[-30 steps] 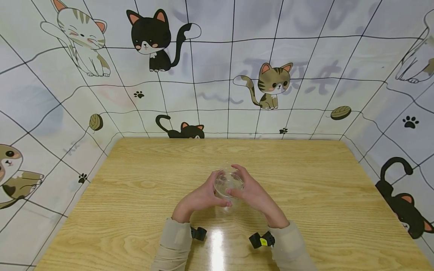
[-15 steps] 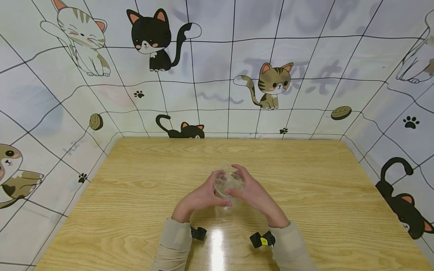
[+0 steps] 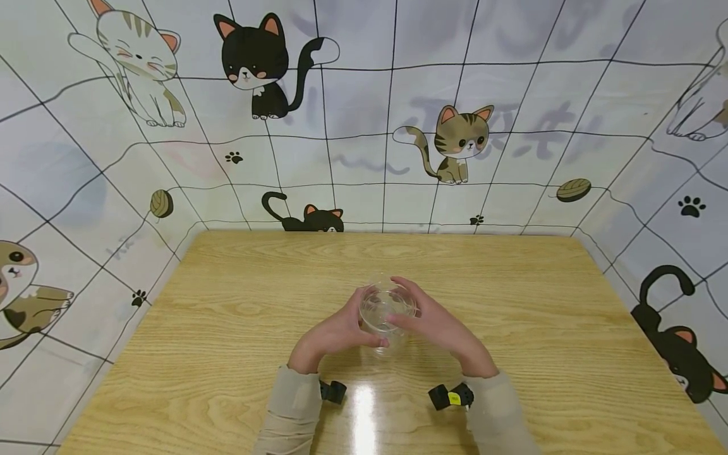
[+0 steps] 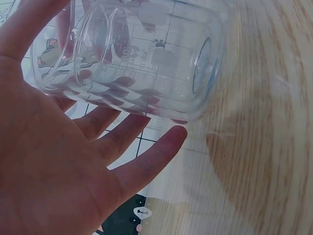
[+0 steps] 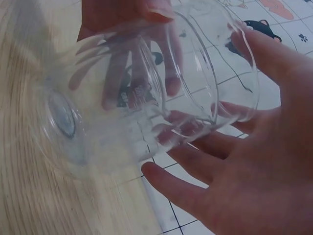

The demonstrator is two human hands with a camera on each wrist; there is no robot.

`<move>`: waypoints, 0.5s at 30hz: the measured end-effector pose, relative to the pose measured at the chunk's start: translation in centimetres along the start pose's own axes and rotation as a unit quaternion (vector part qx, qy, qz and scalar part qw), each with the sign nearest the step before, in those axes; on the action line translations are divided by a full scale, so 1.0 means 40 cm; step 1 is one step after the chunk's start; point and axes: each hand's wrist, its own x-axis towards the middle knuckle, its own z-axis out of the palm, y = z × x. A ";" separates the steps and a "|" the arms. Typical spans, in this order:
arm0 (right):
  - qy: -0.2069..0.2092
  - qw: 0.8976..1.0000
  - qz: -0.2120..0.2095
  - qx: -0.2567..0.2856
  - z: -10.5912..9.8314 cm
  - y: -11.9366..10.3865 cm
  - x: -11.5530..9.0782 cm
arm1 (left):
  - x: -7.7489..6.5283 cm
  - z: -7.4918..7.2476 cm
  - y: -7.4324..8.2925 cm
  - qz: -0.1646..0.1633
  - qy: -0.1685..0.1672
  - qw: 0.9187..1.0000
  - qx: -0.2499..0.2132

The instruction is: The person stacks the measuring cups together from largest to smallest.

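Observation:
A clear see-through cup (image 3: 384,316) with ring-like edges near its mouth and printed marks on its side stands upright at the middle of the table. My left hand (image 3: 337,328) holds it from the left, thumb toward me and fingers round the far side. The left wrist view shows that hand's fingers (image 4: 146,156) along the cup wall (image 4: 161,54). From the right, my right hand (image 3: 440,325) surrounds the cup loosely, thumb near the rim. In the right wrist view its fingers (image 5: 186,193) are spread and fairly straight beside the clear wall (image 5: 107,122).
The wooden table (image 3: 256,272) stretches around the hands. Behind it and at both sides rise white walls (image 3: 364,158) with a grid and cartoon cats. Black wrist cameras (image 3: 451,397) sit at both light sleeves (image 3: 497,414).
My right hand has shifted a little to the right and outward, its wrist and sleeve with it. The left hand and the cup stay in place.

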 end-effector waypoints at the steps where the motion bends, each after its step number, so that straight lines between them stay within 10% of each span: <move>1: -0.007 1.000 -0.003 0.005 -0.004 0.001 -0.002 | 0.000 0.000 0.000 0.002 0.000 1.000 0.000; 15: -0.085 0.995 -0.023 0.049 -0.043 -0.051 -0.038 | -0.001 -0.002 -0.001 0.015 -0.001 1.000 0.001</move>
